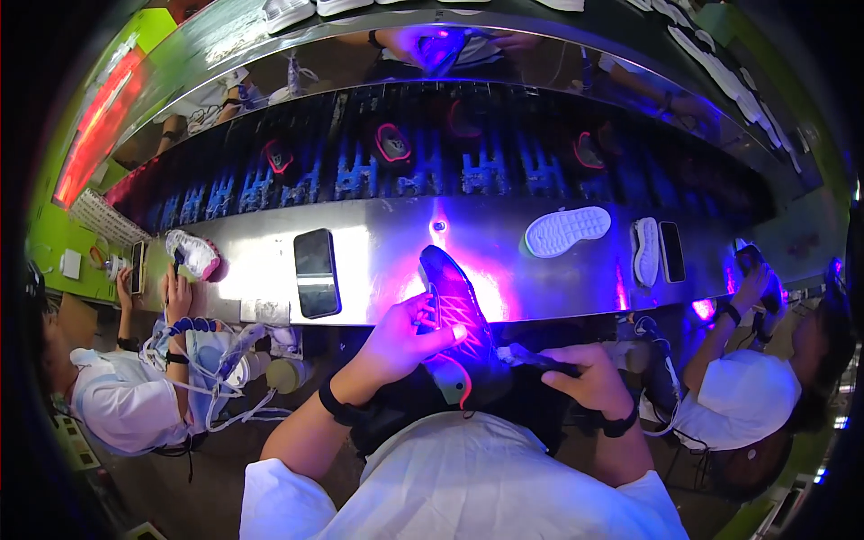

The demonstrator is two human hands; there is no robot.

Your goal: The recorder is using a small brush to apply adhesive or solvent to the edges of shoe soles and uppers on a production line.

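My left hand [405,337] is closed on a dark shoe upper [457,301], its thumb lying across the shoe's front. Under violet light, zigzag lines and a loose cord on the shoe glow pink-red. The shoe's tip points away from me, over the bench edge. In my right hand [589,378] is a dark-handled brush [540,360]. Its pale bristle end is beside the right flank of the shoe; whether it touches cannot be made out. A small violet lamp [439,227] shines on the bench just beyond the shoe's tip.
A phone [317,273] lies on the metal bench [256,216] to the left. White soles [567,231] and another phone [672,252] lie to the right. Beyond runs a dark conveyor [360,135] carrying shoe parts. Co-workers [135,396] [738,387] sit on both sides.
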